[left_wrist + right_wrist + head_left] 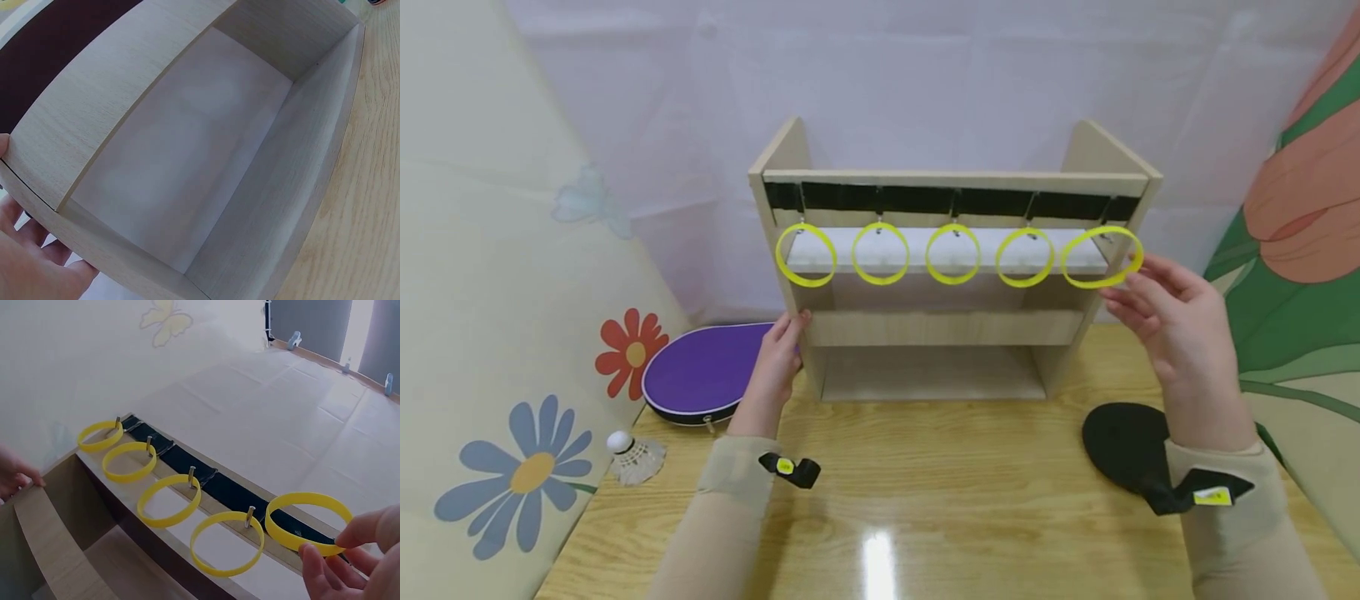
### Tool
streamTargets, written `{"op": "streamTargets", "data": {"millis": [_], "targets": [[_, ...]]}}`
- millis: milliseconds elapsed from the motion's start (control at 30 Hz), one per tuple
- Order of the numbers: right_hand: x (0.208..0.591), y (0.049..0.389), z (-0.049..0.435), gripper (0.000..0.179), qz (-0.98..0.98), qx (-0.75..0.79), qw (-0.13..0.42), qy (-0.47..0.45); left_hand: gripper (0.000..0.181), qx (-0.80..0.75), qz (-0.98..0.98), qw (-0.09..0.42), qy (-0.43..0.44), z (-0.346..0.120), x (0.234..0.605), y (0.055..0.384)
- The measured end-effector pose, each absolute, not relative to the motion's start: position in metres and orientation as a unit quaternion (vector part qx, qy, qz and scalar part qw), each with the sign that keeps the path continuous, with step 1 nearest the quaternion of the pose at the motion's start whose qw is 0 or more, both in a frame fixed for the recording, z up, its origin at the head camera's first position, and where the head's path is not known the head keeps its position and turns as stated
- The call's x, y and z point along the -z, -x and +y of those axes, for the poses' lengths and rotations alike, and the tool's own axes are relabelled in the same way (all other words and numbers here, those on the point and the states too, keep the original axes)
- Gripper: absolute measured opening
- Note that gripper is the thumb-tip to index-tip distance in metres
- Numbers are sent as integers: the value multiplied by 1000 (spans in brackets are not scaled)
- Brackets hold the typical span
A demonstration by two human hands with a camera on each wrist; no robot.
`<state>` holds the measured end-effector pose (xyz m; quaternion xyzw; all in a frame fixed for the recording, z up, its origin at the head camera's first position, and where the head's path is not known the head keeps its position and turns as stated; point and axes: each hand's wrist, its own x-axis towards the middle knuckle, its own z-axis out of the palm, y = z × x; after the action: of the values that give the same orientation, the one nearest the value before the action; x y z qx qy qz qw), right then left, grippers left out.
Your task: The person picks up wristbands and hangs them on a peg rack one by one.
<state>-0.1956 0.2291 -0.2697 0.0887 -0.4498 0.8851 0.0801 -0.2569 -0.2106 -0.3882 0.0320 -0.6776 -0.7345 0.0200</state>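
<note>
A small pale wooden shelf (947, 327) stands on the table, with a black strip (842, 197) and metal hooks along its top front. Several yellow wristbands (880, 282) hang in a row from the hooks. My right hand (1187, 325) pinches the rightmost yellow wristband (284, 540) between thumb and fingers, just below the last hook. That wristband is pulled wider than the others. At the shelf's left side panel (112, 250), my left hand (775, 367) grips the edge, fingers behind it and thumb in front.
A purple paddle case (711, 367) lies left of the shelf, with a white shuttlecock (636, 458) nearer to me. On the right, a black rounded paddle (1120, 442) is partly hidden by my right wrist. Behind the shelf hangs a pale cloth (925, 92).
</note>
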Motion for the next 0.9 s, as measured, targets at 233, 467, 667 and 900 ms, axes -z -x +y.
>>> {"op": "streamTargets", "data": {"millis": [233,467,667,900], "targets": [[272,205,237,18,-418,-903,72,-69,51,735,-677,17,-34,-210,388,257],[280,214,243,17,-391,-919,36,-48,52,737,-674,20,-30,-211,389,257],[286,220,244,15,-404,-913,30,-34,52,738,-674,19,-31,-211,389,256],[290,222,242,13,-433,-900,27,-26,51,739,-673,16,-35,-210,388,256]]}}
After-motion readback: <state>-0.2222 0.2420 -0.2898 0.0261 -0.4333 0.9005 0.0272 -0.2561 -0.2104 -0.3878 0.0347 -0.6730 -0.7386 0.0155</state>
